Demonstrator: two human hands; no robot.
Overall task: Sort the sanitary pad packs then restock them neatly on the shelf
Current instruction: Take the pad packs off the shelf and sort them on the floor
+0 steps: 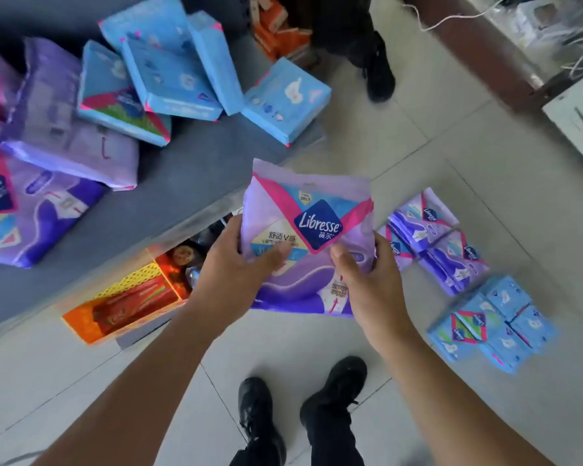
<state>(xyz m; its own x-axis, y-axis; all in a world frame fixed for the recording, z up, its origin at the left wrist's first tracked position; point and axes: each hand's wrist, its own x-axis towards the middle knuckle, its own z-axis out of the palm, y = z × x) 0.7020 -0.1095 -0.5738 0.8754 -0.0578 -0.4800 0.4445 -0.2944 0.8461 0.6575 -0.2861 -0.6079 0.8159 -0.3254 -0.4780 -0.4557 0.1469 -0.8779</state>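
While both hands grip purple pack (303, 237) | grey shelf (189, 176) cluttered | tiled floor (435, 136) holds sorted packs (465, 264)

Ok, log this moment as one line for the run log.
held: purple Libresse pack | left hand gripping | right hand gripping | floor: purple packs, blue packs grouped

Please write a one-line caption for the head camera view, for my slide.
Both hands, left hand and right hand, hold a purple Libresse pack above sorted packs on the floor.
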